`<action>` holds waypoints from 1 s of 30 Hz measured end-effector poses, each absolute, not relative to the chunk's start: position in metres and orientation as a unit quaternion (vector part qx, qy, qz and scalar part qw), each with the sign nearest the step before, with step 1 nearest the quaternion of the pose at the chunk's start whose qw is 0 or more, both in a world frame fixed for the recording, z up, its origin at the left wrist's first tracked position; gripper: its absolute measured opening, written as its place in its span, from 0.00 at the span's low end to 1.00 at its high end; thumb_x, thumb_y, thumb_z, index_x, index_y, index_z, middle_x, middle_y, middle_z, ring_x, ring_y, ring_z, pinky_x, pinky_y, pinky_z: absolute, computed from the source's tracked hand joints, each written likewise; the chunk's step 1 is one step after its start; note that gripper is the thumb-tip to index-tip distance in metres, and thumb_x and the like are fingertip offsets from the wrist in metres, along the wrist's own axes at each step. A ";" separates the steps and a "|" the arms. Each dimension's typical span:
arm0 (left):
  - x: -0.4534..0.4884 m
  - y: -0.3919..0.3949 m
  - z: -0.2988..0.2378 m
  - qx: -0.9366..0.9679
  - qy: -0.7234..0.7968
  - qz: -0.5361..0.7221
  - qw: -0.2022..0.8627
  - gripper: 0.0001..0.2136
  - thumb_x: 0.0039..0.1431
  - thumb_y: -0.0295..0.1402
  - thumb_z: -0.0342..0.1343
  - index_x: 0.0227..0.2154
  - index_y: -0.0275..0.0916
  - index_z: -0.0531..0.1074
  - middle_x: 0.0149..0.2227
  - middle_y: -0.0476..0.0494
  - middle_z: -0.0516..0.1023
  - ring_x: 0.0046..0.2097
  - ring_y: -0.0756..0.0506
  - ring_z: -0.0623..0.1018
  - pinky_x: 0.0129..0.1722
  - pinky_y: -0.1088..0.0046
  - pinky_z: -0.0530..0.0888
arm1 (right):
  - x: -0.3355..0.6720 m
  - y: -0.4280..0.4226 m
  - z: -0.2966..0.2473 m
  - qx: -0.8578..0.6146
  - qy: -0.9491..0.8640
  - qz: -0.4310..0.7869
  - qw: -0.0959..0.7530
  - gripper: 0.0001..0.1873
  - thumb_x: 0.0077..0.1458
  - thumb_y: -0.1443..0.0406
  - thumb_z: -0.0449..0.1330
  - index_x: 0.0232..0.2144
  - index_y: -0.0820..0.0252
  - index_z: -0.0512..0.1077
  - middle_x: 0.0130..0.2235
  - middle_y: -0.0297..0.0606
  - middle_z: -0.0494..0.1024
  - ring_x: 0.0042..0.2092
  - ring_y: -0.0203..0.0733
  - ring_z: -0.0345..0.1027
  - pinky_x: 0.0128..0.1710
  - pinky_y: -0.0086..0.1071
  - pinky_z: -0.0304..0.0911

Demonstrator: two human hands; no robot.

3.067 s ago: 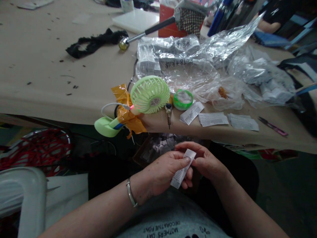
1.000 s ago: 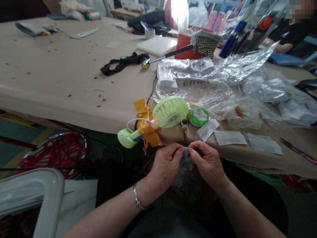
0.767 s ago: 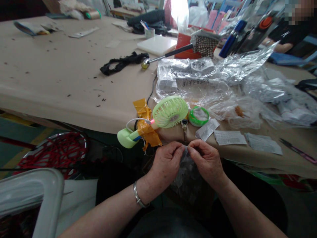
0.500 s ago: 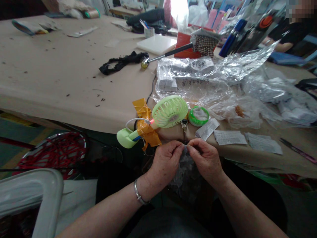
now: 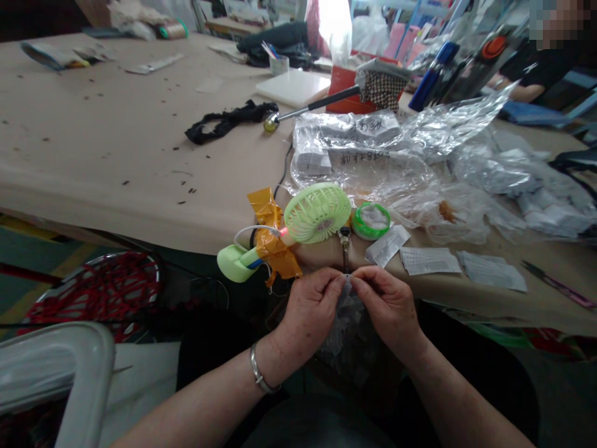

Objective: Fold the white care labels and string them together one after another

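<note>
- Clock directions taken from the hands, 12 pointing away from the wearer.
- Hands: two; left hand and right hand meet thumb to thumb just off the near edge of the tabletop; one metal bangle on the left wrist.
- Grip: narrow on both sides; each pinches one white slip by thumb and fingertips; the slip, mostly covered, sits between the hands.
- 12 o'clock, just beyond the slip: one metal-tipped tool, tip towards 6; contact with the slip cannot be told.
- 11 o'clock: one green fan; its handle bound by orange tape at 10.
- 1 o'clock: one green-rimmed tub, whitish filling.
- 2 to 3 o'clock: three groups of printed slips in a row; sheets per group not countable.
- 3 o'clock, farther out: one pink-handled tool.
- Between 10 and 11, well apart: one black cloth strip.
</note>
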State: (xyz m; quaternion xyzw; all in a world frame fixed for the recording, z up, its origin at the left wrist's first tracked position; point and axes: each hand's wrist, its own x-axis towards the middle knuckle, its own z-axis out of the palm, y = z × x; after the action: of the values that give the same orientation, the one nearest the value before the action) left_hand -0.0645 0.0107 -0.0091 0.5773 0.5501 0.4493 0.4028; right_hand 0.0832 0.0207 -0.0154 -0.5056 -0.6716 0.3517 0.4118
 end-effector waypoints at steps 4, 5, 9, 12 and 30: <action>-0.068 0.003 -0.015 0.578 0.555 0.423 0.424 0.09 0.59 0.31 0.51 0.27 0.38 0.75 0.24 0.50 0.76 0.27 0.51 0.73 0.28 0.78 0.68 | 0.102 0.014 -0.008 -0.488 -0.747 0.232 0.388 0.08 0.56 0.66 0.58 0.40 0.56 0.71 0.32 0.33 0.77 0.33 0.35 0.72 0.34 0.28 0.67; -0.068 0.002 -0.019 0.575 0.556 0.418 0.431 0.09 0.59 0.32 0.51 0.28 0.38 0.76 0.25 0.50 0.77 0.28 0.50 0.74 0.29 0.78 0.68 | 0.108 0.016 -0.006 -0.481 -0.771 0.169 0.382 0.07 0.56 0.67 0.58 0.39 0.56 0.72 0.33 0.34 0.77 0.35 0.37 0.72 0.37 0.29 0.67; -0.070 0.000 -0.038 0.545 0.565 0.432 0.445 0.10 0.56 0.32 0.54 0.39 0.40 0.77 0.39 0.44 0.81 0.41 0.45 0.78 0.42 0.72 0.71 | 0.128 0.028 -0.005 -0.484 -0.809 -0.069 0.326 0.13 0.55 0.66 0.59 0.44 0.58 0.72 0.45 0.44 0.77 0.51 0.51 0.66 0.53 0.45 0.60; -0.069 -0.002 -0.045 0.527 0.576 0.430 0.453 0.10 0.55 0.32 0.55 0.40 0.41 0.77 0.41 0.44 0.81 0.44 0.43 0.78 0.45 0.69 0.71 | 0.134 0.035 -0.012 -0.496 -0.817 -0.126 0.267 0.17 0.55 0.66 0.59 0.48 0.57 0.71 0.51 0.42 0.75 0.56 0.54 0.62 0.58 0.51 0.51; -0.018 0.006 -0.011 0.097 0.318 0.408 0.850 0.09 0.52 0.35 0.61 0.29 0.32 0.73 0.26 0.47 0.73 0.25 0.55 0.71 0.23 0.82 0.66 | 0.129 -0.016 -0.014 -0.351 -0.859 0.022 0.372 0.09 0.56 0.70 0.57 0.36 0.54 0.74 0.38 0.34 0.80 0.49 0.44 0.69 0.54 0.45 0.60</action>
State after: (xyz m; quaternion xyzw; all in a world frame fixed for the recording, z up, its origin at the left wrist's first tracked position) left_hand -0.0176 0.0062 -0.0107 0.0971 0.3180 0.4077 0.8504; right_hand 0.1285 -0.0162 -0.0141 -0.3514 -0.8589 0.0217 0.3718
